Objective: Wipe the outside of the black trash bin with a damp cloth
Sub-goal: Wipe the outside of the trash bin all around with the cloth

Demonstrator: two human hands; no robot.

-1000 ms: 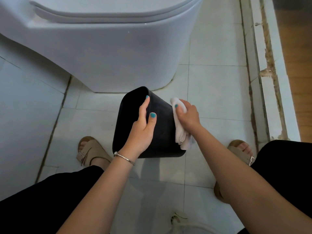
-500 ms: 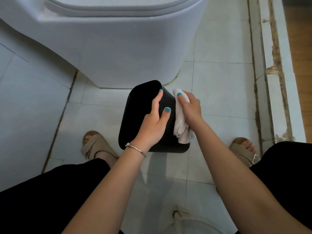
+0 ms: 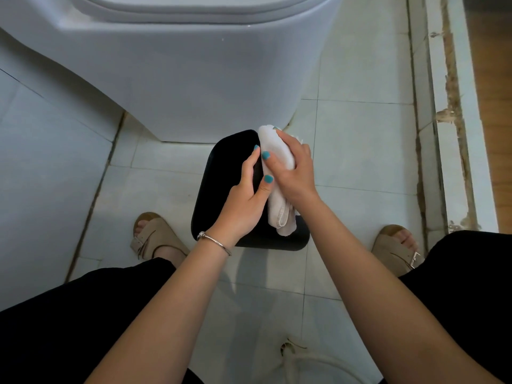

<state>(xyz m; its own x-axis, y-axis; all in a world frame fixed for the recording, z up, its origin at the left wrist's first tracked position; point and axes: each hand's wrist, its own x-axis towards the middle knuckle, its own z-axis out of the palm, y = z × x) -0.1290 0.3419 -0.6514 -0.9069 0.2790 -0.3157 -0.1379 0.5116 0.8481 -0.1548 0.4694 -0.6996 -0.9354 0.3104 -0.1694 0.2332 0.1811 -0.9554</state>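
A small black trash bin (image 3: 221,173) stands on the tiled floor in front of the toilet, tipped slightly away from me. My left hand (image 3: 243,200) grips its right rim, fingers over the edge and thumb on the outside. My right hand (image 3: 293,170) holds a folded white cloth (image 3: 277,189) and presses it against the bin's right side near the top rim. The cloth's loose end hangs down the bin wall. Most of the bin's right face is hidden by my hands and the cloth.
A white toilet (image 3: 177,67) rises just behind the bin. My sandalled feet (image 3: 155,236) (image 3: 396,245) flank the bin on the pale tiles. A raised door threshold (image 3: 443,106) runs along the right. A white drawstring bag top (image 3: 293,353) lies near my knees.
My right hand has slid the cloth up the bin's right side to the top rim. The left hand has shifted along the rim, closer to the right hand. The view moved nearer.
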